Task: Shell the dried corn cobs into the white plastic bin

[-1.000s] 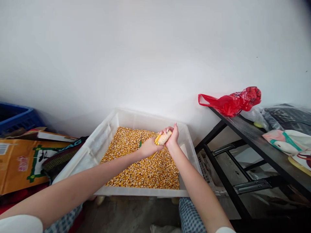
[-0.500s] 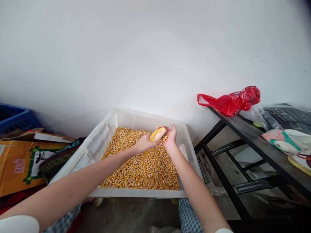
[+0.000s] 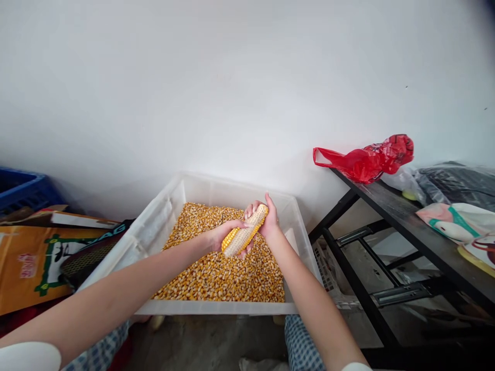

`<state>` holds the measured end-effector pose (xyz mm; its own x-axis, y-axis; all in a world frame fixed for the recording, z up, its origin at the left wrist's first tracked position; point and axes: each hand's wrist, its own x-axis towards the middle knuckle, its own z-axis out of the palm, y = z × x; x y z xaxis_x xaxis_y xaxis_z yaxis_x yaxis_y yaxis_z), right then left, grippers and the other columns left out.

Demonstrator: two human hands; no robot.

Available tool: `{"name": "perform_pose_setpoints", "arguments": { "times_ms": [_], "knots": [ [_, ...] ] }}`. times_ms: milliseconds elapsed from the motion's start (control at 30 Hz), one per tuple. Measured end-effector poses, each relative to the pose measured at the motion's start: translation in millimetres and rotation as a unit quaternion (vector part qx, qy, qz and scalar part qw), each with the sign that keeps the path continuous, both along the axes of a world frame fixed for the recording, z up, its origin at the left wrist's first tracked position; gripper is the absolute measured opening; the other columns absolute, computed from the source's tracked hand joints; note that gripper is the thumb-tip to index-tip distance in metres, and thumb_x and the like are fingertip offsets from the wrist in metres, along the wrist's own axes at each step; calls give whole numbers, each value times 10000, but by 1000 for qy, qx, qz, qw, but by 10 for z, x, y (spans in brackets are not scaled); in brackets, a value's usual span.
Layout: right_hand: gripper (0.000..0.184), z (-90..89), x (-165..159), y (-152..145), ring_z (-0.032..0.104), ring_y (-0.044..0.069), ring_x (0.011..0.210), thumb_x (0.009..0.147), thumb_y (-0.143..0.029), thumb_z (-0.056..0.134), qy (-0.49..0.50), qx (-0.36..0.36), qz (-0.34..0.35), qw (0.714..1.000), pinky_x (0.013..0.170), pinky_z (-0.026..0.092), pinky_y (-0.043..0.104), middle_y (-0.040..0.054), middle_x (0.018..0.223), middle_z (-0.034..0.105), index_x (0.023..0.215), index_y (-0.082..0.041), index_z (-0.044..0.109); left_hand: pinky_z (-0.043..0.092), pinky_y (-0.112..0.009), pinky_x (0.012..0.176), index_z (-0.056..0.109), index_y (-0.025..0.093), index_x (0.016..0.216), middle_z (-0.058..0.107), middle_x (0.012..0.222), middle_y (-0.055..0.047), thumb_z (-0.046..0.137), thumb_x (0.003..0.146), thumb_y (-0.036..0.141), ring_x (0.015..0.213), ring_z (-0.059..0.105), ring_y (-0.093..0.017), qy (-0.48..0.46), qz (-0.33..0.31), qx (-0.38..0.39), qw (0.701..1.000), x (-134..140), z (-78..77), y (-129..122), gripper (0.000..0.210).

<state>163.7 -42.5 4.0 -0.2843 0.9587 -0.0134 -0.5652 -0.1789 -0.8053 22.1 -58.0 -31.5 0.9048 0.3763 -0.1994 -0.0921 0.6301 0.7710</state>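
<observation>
A corn cob (image 3: pixel 244 234) is held between my two hands over a translucent plastic bin (image 3: pixel 216 308). Part of it is stripped to pale cob, while yellow kernels line its edges. My left hand (image 3: pixel 224 234) grips its near-left part, with the thumb lying across the bare side. My right hand (image 3: pixel 268 221) wraps the upper right end from behind, fingers curled round it and thumb raised. Loose yellow kernels (image 3: pixel 232 281) fill the bin beneath both hands.
To the right stands a black metal-framed table (image 3: pixel 386 206) with a red plastic bag (image 3: pixel 367 159) on it. At the left are an orange cardboard box (image 3: pixel 23 263), a dark mesh bag (image 3: pixel 85 257) and a blue crate (image 3: pixel 31 190). A white wall (image 3: pixel 232 93) rises behind the bin.
The cob has turned so its length and stripped side now show. My left hand has shifted slightly left and down, and my right fingers have closed round the upper end.
</observation>
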Motion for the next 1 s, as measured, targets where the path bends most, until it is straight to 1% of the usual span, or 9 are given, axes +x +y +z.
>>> {"name": "perform_pose_setpoints", "arguments": {
  "times_ms": [133,267,400,500,600,733,800,867,1000],
  "knots": [
    [588,43,50,-23,512,142,459,788,-618,305,0,-17,5,1000,558,450,289,12,409,485,410,-179,405,470,-363,682,535,98,966,623,789,-107,569,665,501,684,608,-209,-24,29,-27,999,29,-99,-30,505],
    [599,83,120,14,535,152,477,792,-630,290,-19,10,-5,1000,586,447,303,19,424,513,438,-175,451,470,-356,689,516,102,1013,612,759,-81,568,687,422,672,596,-189,-39,36,-25,998,32,-66,-90,459],
    [617,96,155,75,579,149,546,814,-603,259,-39,79,-117,989,663,441,294,38,483,572,450,-166,498,454,-301,547,515,84,1021,585,647,-73,460,704,394,547,557,-173,-73,9,2,997,61,63,-152,448],
    [592,75,116,76,615,152,684,826,-562,274,-41,93,-185,978,729,428,274,59,612,634,477,-158,532,442,-297,517,516,75,1007,582,613,-80,431,667,385,523,550,-182,-82,14,11,996,93,101,-166,469],
    [568,57,59,38,610,167,703,822,-554,277,15,47,-149,988,706,446,300,55,643,635,507,-165,543,441,-296,531,525,86,960,581,614,-80,428,660,380,535,547,-179,-66,41,0,997,105,69,-154,431],
    [551,55,58,1,515,152,475,801,-575,290,41,0,-38,998,574,451,323,14,444,508,478,-179,495,433,-283,527,530,97,899,585,662,-82,434,668,391,534,537,-160,-51,74,-17,996,106,29,-140,387],
    [553,55,85,16,476,139,429,799,-577,294,20,-1,-28,999,550,442,311,1,402,460,452,-181,464,429,-275,513,529,100,919,586,686,-82,436,667,392,533,532,-153,-48,68,-15,996,109,45,-146,397],
    [568,48,107,50,503,143,459,803,-582,281,0,6,-56,998,571,444,305,14,426,494,450,-179,470,423,-271,492,525,100,947,576,657,-72,432,658,401,512,524,-152,-48,57,-10,997,113,80,-158,427],
    [563,-7,92,112,597,148,662,827,-544,276,-34,33,-174,984,660,440,262,53,590,618,488,-168,521,411,-278,461,518,91,973,568,596,-65,426,632,404,457,518,-161,-43,34,3,998,117,123,-175,472]
  ]
}}
